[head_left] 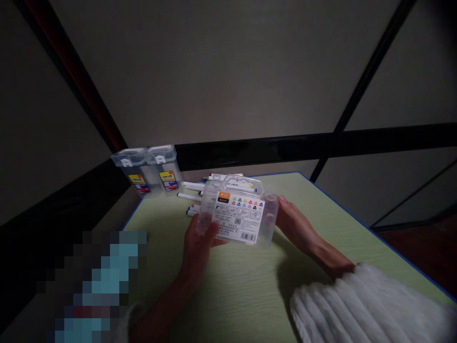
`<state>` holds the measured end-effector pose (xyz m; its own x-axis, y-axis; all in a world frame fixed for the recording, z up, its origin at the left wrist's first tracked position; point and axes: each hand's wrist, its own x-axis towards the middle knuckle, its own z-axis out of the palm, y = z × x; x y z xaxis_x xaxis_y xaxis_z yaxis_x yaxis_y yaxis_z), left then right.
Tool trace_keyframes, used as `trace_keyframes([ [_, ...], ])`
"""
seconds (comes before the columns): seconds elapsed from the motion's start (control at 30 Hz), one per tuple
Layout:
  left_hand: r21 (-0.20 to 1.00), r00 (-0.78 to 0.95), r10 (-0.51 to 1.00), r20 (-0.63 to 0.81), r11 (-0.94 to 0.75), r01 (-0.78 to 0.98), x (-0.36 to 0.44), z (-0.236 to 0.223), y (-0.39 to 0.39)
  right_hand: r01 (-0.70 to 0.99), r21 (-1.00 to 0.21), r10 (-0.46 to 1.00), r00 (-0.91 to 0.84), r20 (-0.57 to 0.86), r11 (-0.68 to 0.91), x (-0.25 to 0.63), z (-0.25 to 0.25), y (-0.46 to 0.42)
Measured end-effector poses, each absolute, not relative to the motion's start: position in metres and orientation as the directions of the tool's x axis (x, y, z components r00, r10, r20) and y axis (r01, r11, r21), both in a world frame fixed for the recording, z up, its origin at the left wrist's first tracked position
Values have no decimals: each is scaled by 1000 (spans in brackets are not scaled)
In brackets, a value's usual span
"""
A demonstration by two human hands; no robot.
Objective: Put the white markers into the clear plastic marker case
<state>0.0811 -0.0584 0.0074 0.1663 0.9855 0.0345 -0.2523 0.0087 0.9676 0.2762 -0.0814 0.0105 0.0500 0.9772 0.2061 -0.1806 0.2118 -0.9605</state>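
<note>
Behind the clear case (238,216), white pens (189,196) partly hidden

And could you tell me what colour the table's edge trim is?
The edge trim is blue, seen best in the head view.

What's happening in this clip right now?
A person's left hand and right hand hold a clear plastic case between them, its printed label facing the camera. Behind it, white pens lie loose on the green table. At the table's far left, two clear lidded boxes stand side by side, each with a yellow-topped label.
</note>
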Motion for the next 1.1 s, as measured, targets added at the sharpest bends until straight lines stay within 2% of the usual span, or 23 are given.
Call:
trace_keyframes([
  [0.13,965,164,986,41,3,-263,81,7,-55,-129,-940,949,39,312,315,275,5,-81],
  [0.2,963,106,993,49,-19,-268,82,6,-52,-71,-920,922,73,380,385,274,5,-84],
  [0.33,937,-12,998,69,-69,-343,86,5,-50,244,-806,818,76,571,540,267,9,-93],
  [0.47,877,108,991,83,-21,-480,94,9,-56,394,-688,764,-56,643,609,261,10,-99],
  [0.63,815,217,976,-29,149,-560,99,18,-65,508,-566,722,-178,668,649,259,6,-103],
  [0.87,831,195,967,-161,240,-502,102,20,-64,545,-462,669,-272,692,700,257,9,-106],
  [1.1,821,260,947,-187,296,-487,99,15,-61,495,-447,636,-327,699,745,257,11,-104],
])
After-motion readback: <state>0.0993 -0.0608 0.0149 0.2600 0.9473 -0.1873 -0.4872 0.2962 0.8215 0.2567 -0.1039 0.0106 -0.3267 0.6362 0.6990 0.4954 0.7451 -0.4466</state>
